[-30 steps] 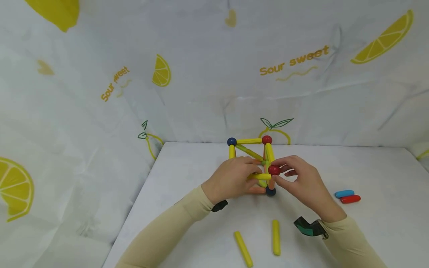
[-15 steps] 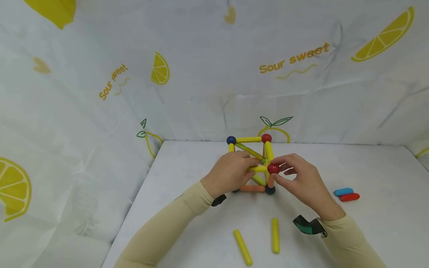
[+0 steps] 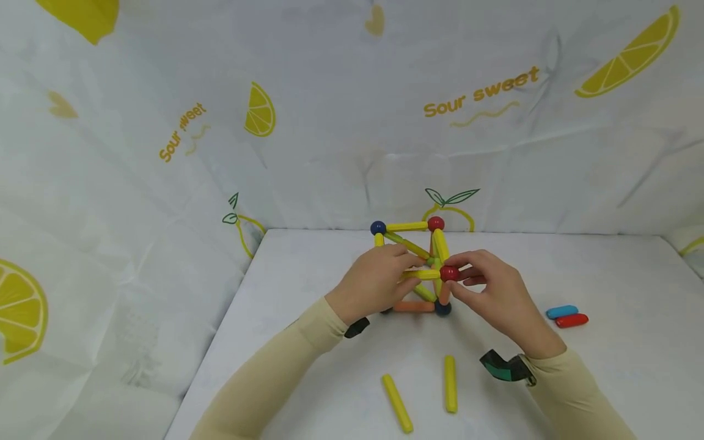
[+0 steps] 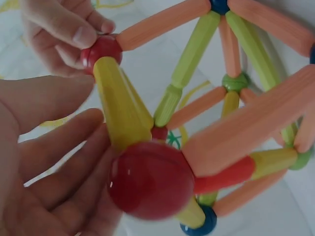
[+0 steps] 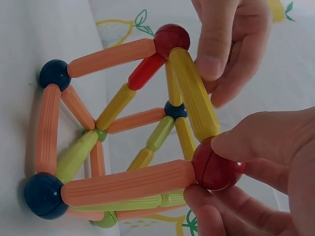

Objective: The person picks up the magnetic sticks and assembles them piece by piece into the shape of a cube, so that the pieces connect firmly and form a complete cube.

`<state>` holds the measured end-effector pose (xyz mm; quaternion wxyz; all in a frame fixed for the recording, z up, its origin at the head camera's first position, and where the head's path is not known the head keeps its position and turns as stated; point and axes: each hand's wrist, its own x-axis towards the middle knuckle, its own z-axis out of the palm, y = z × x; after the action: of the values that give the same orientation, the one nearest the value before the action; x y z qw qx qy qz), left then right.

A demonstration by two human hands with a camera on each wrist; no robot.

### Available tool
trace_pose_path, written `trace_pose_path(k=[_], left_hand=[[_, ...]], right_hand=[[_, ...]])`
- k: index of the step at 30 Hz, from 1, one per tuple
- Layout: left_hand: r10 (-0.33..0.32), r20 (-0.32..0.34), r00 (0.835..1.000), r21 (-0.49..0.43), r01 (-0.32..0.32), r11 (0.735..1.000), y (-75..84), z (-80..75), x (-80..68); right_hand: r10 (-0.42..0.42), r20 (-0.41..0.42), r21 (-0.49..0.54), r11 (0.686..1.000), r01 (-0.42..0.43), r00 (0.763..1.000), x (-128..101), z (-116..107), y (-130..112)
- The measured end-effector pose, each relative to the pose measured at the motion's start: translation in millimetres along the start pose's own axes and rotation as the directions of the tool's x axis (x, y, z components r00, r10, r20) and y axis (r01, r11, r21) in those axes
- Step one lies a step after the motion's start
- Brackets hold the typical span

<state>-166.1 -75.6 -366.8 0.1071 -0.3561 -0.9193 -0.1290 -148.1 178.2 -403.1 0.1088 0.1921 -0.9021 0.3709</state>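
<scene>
Lemon-print cloth rings my white surface [image 3: 330, 256]; both hands pinch the frame's [image 3: 418, 269] front corner — right hand [image 3: 497, 299] on the red ball [image 3: 449, 273], left hand [image 3: 374, 284] on the yellow rod [image 3: 420, 274] — next I seat that joint squarely.

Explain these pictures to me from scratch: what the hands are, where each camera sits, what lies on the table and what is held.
No machine here: a person in beige sleeves works with two bare hands. The wide picture comes from a camera on the head, looking down at a white table walled by lemon-print cloth. The two close pictures come from cameras on the wrists.

In the middle stands a cube frame of coloured rods joined by balls. The right hand pinches a red ball at a near top corner. The left hand holds the yellow rod that runs into that ball.

Loose on the table lie two yellow rods near the person, and a blue piece beside a red piece on the right.
</scene>
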Motion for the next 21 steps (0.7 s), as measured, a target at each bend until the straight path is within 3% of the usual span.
trace_pose_path(k=[2,4,6,8,11,13,16,21], left_hand=[[0.019,-0.110,0.994,-0.037,-0.023,0.999,-3.5,-1.5,-12.6],[0.059,-0.208,0.976,-0.059,-0.072,0.996,-5.1,-3.3,-29.2],[0.111,-0.238,0.965,-0.075,-0.133,0.988,-4.5,-2.7,-47.4],[0.176,-0.171,0.969,-0.070,-0.190,0.979,-1.1,1.7,-63.6],[0.242,0.036,0.970,-0.114,-0.236,0.965,2.1,15.5,-83.8],[0.260,0.159,0.952,-0.140,-0.239,0.961,2.2,27.0,-95.0],[0.262,0.274,0.925,-0.192,-0.215,0.958,2.2,42.4,-108.3],[0.294,0.362,0.885,-0.254,-0.210,0.944,9.5,58.9,-117.7]], right_hand=[[-0.008,-0.001,-0.005,1.000,0.008,1.000,0,1,0],[-0.009,0.002,-0.011,1.000,0.009,1.000,0,0,0],[-0.003,0.006,-0.013,1.000,0.003,1.000,0,-2,1],[0.019,0.009,-0.013,1.000,-0.019,1.000,-2,-8,2],[0.044,0.003,-0.025,0.999,-0.044,0.999,-6,-19,6],[0.055,0.000,-0.048,0.997,-0.055,0.999,-10,-27,13],[0.063,-0.003,-0.123,0.990,-0.063,0.998,-20,-41,36],[0.169,0.074,-0.278,0.950,-0.142,0.983,-51,-74,93]])
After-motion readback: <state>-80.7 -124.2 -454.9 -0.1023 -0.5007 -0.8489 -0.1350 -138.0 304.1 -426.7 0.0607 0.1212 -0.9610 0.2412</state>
